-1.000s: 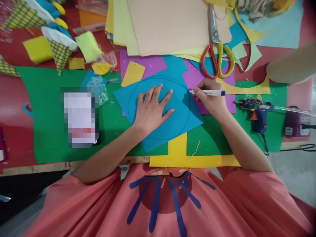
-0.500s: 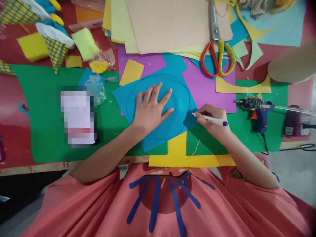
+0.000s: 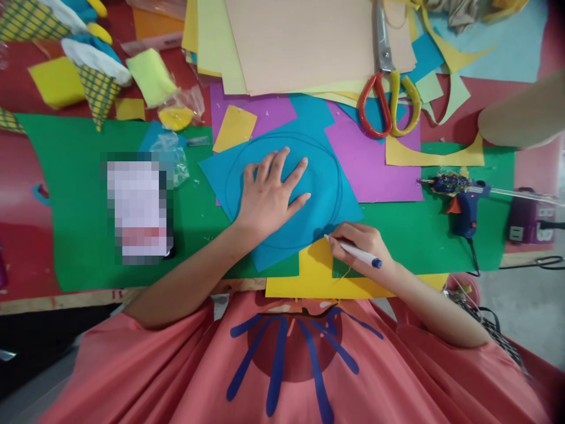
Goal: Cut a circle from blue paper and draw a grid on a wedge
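A blue sheet (image 3: 318,176) lies tilted in the middle, with a large circular outline drawn on it in overlapping lines. My left hand (image 3: 269,194) rests flat on the sheet inside the outline, fingers spread and holding nothing. A white marker with a blue end (image 3: 359,254) is pinched in my right hand (image 3: 364,247). Its tip touches or nearly touches the sheet's lower right edge, by the outline. Below the sheet, partly covered by it, is a yellow T-shaped paper (image 3: 318,285).
Scissors (image 3: 386,76) with red and yellow handles lie on stacked paper (image 3: 304,44). On the right are a glue gun (image 3: 467,209) and a beige cylinder (image 3: 521,115). A blurred phone-like object (image 3: 139,206) is on the left, below sponges and plastic wrap.
My right hand and the marker have moved down and left along the circular outline, from its right side to its lower right. My left hand stays in place.
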`<action>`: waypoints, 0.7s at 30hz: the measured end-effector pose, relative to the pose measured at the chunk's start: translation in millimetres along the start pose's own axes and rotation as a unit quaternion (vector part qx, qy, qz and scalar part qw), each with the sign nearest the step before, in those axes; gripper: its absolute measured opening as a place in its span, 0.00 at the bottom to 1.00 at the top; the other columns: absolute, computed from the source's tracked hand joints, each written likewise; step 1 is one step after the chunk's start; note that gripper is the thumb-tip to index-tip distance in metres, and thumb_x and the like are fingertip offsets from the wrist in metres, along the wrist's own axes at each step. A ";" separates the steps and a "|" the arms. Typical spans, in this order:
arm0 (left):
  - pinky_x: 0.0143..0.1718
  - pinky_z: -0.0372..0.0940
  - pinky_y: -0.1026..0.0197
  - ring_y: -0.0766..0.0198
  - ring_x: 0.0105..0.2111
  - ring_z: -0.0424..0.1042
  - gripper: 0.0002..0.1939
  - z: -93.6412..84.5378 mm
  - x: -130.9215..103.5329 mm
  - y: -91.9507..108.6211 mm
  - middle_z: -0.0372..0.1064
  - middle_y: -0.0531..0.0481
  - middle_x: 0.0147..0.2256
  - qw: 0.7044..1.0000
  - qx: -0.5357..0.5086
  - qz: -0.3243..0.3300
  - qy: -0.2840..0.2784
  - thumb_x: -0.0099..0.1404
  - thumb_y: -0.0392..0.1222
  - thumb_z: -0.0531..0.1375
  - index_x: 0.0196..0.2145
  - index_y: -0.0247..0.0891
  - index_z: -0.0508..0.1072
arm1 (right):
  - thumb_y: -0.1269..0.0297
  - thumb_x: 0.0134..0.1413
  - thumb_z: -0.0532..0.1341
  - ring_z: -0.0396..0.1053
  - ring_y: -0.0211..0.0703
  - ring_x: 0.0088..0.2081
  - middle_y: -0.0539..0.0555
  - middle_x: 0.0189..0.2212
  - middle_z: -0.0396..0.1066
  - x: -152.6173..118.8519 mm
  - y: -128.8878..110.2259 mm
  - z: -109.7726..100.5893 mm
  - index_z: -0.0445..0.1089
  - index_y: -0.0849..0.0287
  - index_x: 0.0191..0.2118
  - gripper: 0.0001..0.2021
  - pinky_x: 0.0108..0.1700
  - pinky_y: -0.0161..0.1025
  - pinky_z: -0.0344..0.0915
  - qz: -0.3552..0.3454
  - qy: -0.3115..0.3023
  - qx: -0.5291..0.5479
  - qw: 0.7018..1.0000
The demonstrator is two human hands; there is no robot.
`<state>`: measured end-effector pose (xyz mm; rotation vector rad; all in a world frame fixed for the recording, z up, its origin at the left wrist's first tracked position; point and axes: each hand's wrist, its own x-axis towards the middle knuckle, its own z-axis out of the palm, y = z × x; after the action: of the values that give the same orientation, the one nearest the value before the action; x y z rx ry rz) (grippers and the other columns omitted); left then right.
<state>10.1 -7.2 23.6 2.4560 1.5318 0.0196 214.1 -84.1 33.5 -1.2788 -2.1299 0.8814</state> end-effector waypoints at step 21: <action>0.61 0.60 0.57 0.61 0.59 0.62 0.23 -44.8 -8.8 -99.0 0.58 0.60 0.60 0.910 -0.136 0.055 0.389 0.75 0.57 0.38 0.62 0.52 0.53 | 0.53 0.59 0.61 0.78 0.44 0.40 0.56 0.38 0.80 38.4 21.0 -14.5 0.75 0.55 0.41 0.13 0.42 0.39 0.73 -0.018 0.023 0.093 0.995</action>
<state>-87.5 35.4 46.8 2.4009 1.4830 1.2755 219.5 -38.4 31.0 -1.1529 -1.9770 0.9995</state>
